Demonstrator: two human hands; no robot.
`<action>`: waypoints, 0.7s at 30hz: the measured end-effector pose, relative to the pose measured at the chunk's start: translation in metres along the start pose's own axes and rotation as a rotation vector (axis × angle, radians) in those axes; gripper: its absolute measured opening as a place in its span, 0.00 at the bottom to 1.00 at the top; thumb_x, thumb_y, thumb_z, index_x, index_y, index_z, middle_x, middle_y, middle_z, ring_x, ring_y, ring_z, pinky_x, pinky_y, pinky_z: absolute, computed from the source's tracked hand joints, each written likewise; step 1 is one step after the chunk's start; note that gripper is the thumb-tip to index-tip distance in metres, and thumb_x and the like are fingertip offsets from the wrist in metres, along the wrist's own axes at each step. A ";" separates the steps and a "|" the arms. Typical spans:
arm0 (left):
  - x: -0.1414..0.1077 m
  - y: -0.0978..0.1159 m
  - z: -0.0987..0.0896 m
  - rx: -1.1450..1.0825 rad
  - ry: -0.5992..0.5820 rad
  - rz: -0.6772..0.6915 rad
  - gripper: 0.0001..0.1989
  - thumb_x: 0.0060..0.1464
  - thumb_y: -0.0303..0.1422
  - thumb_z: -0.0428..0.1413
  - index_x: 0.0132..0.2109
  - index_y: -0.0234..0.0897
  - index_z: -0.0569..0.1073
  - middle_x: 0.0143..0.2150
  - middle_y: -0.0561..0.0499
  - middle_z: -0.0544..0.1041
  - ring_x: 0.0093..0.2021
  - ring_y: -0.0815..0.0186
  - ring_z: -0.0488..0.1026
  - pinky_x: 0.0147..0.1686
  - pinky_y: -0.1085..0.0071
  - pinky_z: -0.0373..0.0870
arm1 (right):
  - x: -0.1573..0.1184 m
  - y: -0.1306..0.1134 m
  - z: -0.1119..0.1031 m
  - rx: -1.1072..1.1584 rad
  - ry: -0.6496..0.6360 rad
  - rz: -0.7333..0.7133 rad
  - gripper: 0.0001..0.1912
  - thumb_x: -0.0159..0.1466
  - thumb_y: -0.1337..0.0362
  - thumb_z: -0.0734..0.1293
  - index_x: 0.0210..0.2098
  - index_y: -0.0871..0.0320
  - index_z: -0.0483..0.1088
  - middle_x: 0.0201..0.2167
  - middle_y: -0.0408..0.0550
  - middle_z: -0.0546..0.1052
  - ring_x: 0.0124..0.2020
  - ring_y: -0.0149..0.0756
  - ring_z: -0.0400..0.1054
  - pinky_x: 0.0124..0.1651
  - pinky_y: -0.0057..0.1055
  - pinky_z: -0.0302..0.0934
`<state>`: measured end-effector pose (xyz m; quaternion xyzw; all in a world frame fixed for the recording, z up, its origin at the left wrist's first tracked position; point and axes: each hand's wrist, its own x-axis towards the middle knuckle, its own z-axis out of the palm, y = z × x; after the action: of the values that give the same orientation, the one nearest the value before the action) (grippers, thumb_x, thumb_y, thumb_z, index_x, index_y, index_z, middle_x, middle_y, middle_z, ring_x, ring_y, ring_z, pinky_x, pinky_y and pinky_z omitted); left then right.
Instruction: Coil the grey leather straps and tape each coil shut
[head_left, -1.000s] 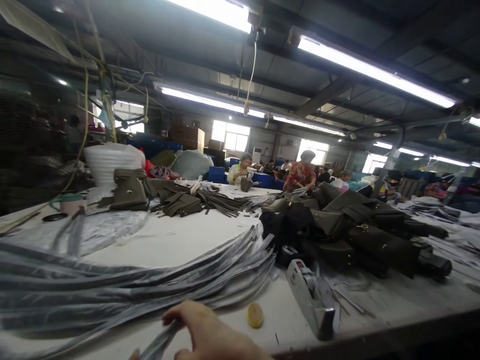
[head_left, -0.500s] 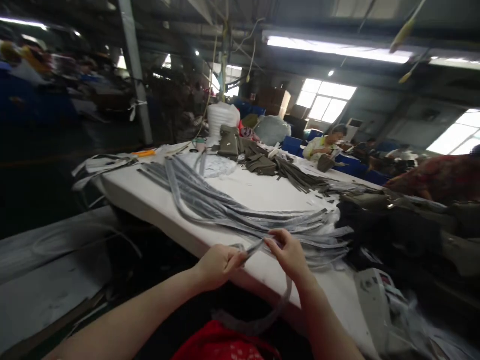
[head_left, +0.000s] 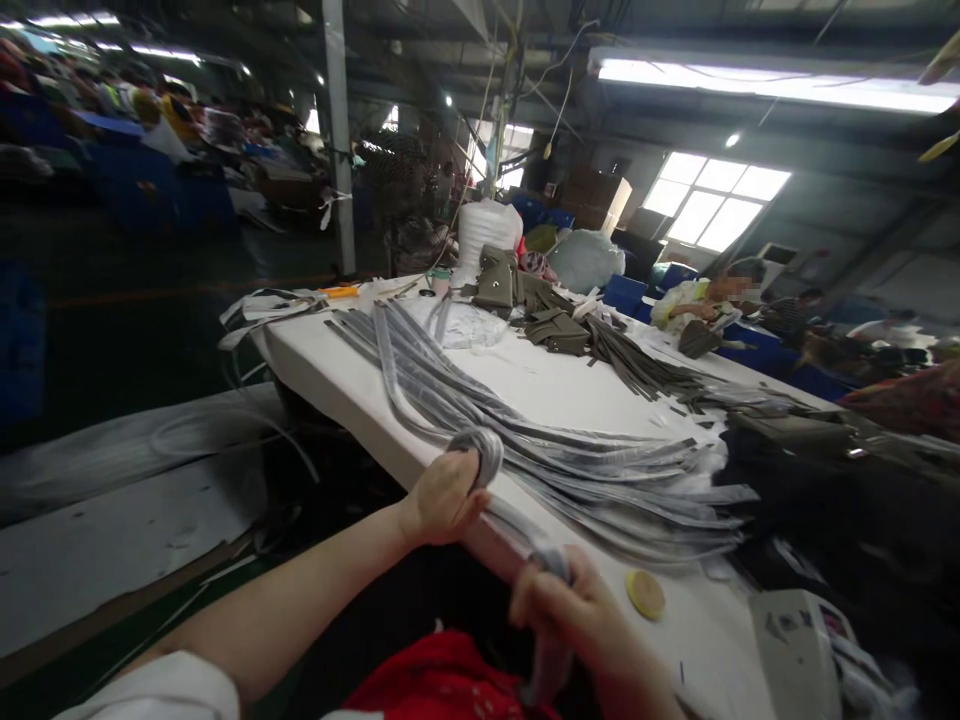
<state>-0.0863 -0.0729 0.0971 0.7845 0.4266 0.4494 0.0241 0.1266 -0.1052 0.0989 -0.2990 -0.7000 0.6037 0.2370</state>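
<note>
Pinching the coiled strip [head_left: 491, 455] in my left hand [head_left: 442, 500], its tail [head_left: 511, 520] in my right hand [head_left: 574, 610], I need even tension.

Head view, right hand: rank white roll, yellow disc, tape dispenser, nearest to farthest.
From the right hand:
1. Yellow disc: just to its right, on the table.
2. Tape dispenser: farther right, past the disc.
3. White roll: far side of the table, ahead and slightly left.

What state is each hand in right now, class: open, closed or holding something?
Left hand: closed, holding the coiled gray strap.
Right hand: closed, gripping a stretch of gray strap.
</note>
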 end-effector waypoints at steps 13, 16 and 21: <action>0.018 0.012 -0.029 -1.549 -0.290 -0.923 0.34 0.67 0.48 0.35 0.32 0.28 0.75 0.10 0.63 0.50 0.10 0.77 0.46 0.25 0.75 0.66 | 0.021 0.028 -0.005 -0.652 0.373 0.017 0.15 0.63 0.62 0.63 0.49 0.57 0.69 0.39 0.50 0.78 0.38 0.40 0.71 0.41 0.33 0.63; 0.034 0.013 -0.028 -1.552 -0.019 -0.755 0.27 0.68 0.44 0.39 0.40 0.27 0.74 0.18 0.60 0.59 0.16 0.74 0.56 0.36 0.70 0.70 | 0.019 0.019 0.021 -0.433 0.150 0.047 0.12 0.68 0.60 0.58 0.42 0.57 0.70 0.25 0.43 0.73 0.27 0.33 0.66 0.31 0.28 0.58; 0.019 0.016 0.009 -0.637 0.020 -0.281 0.27 0.59 0.56 0.47 0.42 0.33 0.70 0.33 0.47 0.71 0.34 0.61 0.68 0.41 0.65 0.66 | 0.012 -0.012 0.017 -0.014 0.029 0.084 0.19 0.67 0.50 0.58 0.33 0.59 0.69 0.16 0.37 0.63 0.17 0.26 0.54 0.21 0.23 0.49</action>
<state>-0.0647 -0.0672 0.1115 0.6667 0.3690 0.5601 0.3252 0.1044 -0.1099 0.1072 -0.3387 -0.6876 0.6036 0.2196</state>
